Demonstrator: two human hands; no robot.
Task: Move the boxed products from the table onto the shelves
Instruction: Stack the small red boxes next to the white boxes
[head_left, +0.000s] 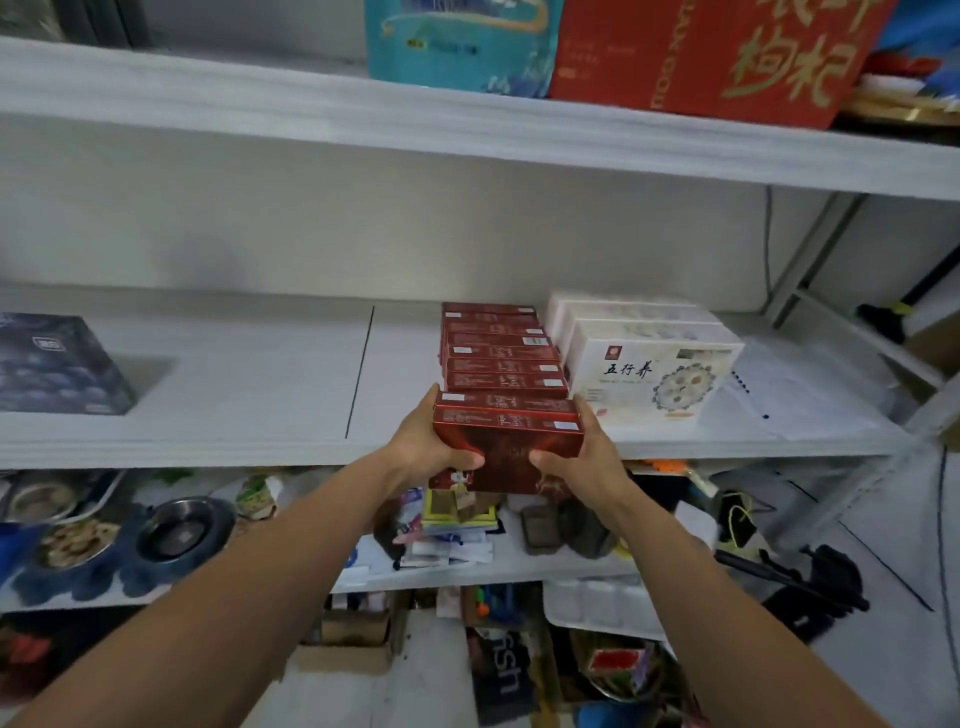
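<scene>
Together, the left hand (428, 441) and right hand (584, 457) grip a pair of red boxes (506, 436) between them, fingers curled round the ends and thumbs on the front face, at the front edge of the middle shelf (208, 447). Just behind stands a row of red boxes (501, 353) with white boxes (649, 374) touching its right. Blur merges the tops, so perhaps seven red and three white.
</scene>
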